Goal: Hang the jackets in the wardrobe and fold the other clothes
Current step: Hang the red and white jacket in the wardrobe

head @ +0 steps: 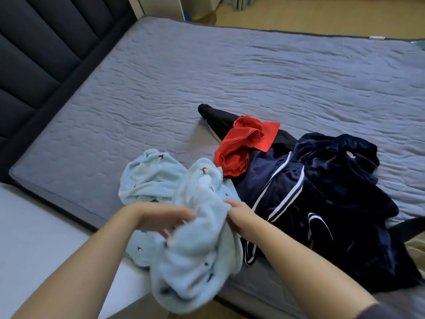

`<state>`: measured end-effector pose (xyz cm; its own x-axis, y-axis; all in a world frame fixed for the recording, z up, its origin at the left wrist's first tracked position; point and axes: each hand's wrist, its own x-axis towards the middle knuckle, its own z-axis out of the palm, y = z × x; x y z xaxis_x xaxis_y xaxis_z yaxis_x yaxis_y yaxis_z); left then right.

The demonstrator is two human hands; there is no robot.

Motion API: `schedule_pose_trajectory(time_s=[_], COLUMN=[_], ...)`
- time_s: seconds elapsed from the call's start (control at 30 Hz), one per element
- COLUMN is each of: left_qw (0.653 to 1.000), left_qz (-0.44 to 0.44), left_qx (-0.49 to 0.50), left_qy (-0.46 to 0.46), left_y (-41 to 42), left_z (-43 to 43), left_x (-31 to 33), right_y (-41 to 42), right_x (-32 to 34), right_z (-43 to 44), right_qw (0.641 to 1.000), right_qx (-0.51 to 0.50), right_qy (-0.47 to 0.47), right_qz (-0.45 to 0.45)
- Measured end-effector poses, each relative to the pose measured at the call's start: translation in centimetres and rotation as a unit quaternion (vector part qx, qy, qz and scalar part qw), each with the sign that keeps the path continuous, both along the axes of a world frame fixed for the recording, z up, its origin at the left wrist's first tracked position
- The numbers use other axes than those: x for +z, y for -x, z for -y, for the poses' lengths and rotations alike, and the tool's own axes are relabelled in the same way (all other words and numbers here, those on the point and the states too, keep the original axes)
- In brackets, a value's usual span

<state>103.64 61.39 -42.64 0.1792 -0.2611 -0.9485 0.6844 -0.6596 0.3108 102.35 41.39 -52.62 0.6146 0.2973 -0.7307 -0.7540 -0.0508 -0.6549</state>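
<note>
Pale-blue fleece top [190, 261], dotted with tiny dark prints, hangs crumpled over the near edge of the bed [207, 65]. The right hand [241, 215] pinches it. The left hand [161, 217] touches it, fingers blurred, grip unclear. Beyond lie a navy striped jacket [287, 192], a red garment [243, 146] and a black garment [218, 116].

There is one camera, worn on my head. It looks forward and down across the bed [207, 77] from its near edge. It sits close: my left hand [161, 217] and right hand [239, 215], at the light blue garment [195, 261], fill the lower frame. The headboard [34, 54] runs along the left. The floor [299, 19] shows beyond the far edge.
</note>
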Motion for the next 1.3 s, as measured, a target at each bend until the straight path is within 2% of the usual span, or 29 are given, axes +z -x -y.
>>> schedule_pose_trajectory(time_s=[0.03, 0.1, 0.17, 0.23, 0.27, 0.33, 0.37, 0.4, 0.47, 0.5, 0.57, 0.63, 0.7, 0.77, 0.87, 0.97, 1.0, 1.07, 1.13, 1.17, 1.23, 1.27, 1.3], left_qw=[0.997, 0.978, 0.953, 0.936, 0.929, 0.909, 0.899, 0.891, 0.899, 0.909, 0.934, 0.951, 0.942, 0.904, 0.822, 0.734, 0.722, 0.742, 0.801, 0.824, 0.847, 0.851, 0.854], left_qz=[0.012, 0.117, 0.207, 0.241, 0.259, 0.299, 0.313, 0.326, 0.338, 0.333, 0.27, 0.199, 0.228, 0.326, 0.477, 0.608, 0.628, 0.592, 0.488, 0.45, 0.436, 0.442, 0.446], left_qx=[-0.062, -0.1, -0.061, -0.022, -0.005, 0.036, 0.051, 0.062, 0.121, 0.168, 0.232, 0.216, 0.198, 0.236, 0.3, 0.3, 0.276, 0.189, 0.103, 0.067, 0.008, -0.018, -0.042], left_qy=[-0.041, -0.137, -0.213, -0.255, -0.265, -0.288, -0.301, -0.309, -0.253, -0.185, -0.027, 0.098, 0.148, 0.144, 0.08, -0.036, -0.096, -0.25, -0.332, -0.336, -0.303, -0.283, -0.265], left_y=[0.6, 1.6, 2.3, 3.0, 3.1, 2.9, 2.6, 2.3, 1.5, 1.1, 0.8, 1.0, 0.8, -0.6, -4.3, -7.5, -8.2, -8.5, -7.0, -5.8, -2.9, -1.8, -0.9], left_z=[0.3, 0.4, 0.1, 0.2, 0.4, 1.0, 1.2, 1.4, 1.7, 1.9, 3.0, 4.2, 4.0, 3.2, -0.2, -3.6, -4.9, -7.1, -8.1, -7.6, -5.2, -3.4, -1.2], left_x=[-1.5, -4.9, -8.0, -10.3, -11.5, -13.5, -14.6, -15.5, -17.2, -17.6, -17.2, -16.2, -14.8, -12.5, -7.0, -3.0, -2.9, -4.8, -8.8, -10.9, -14.9, -16.4, -17.4], right_y=[0.5, 1.3, 2.0, 2.7, 3.0, 3.5, 3.6, 3.6, 3.3, 2.9, 2.2, 1.4, 0.6, -0.8, -4.3, -7.6, -8.4, -9.0, -8.1, -7.4, -5.7, -5.0, -4.6], right_x=[-0.6, -1.7, -2.5, -3.5, -4.2, -5.3, -5.8, -6.5, -7.7, -8.2, -9.0, -9.8, -9.8, -8.1, -3.3, 0.4, 0.6, 0.3, -1.4, -2.6, -5.1, -6.3, -7.2], right_z=[1.0, 3.3, 5.3, 6.5, 6.8, 6.9, 6.8, 6.5, 6.1, 5.8, 4.9, 3.7, 1.7, -0.8, -6.8, -12.1, -13.0, -12.8, -10.5, -8.8, -4.4, -1.8, 0.8], right_qw=[0.999, 0.992, 0.987, 0.972, 0.956, 0.9, 0.875, 0.866, 0.891, 0.908, 0.93, 0.934, 0.942, 0.964, 0.976, 0.97, 0.97, 0.979, 0.982, 0.98, 0.959, 0.932, 0.892], right_qx=[-0.037, -0.089, -0.073, -0.031, 0.001, 0.105, 0.142, 0.151, 0.133, 0.131, 0.171, 0.211, 0.186, 0.104, -0.013, -0.05, -0.05, -0.021, 0.019, 0.027, 0.034, 0.043, 0.055], right_qy=[0.03, 0.078, 0.14, 0.232, 0.29, 0.407, 0.436, 0.435, 0.37, 0.318, 0.23, 0.183, 0.182, 0.133, -0.015, -0.139, -0.146, -0.085, 0.02, 0.067, 0.181, 0.266, 0.364], right_qz=[-0.012, -0.037, -0.03, 0.011, 0.043, 0.114, 0.155, 0.193, 0.228, 0.24, 0.229, 0.222, 0.212, 0.204, 0.216, 0.193, 0.187, 0.186, 0.185, 0.187, 0.217, 0.241, 0.262])
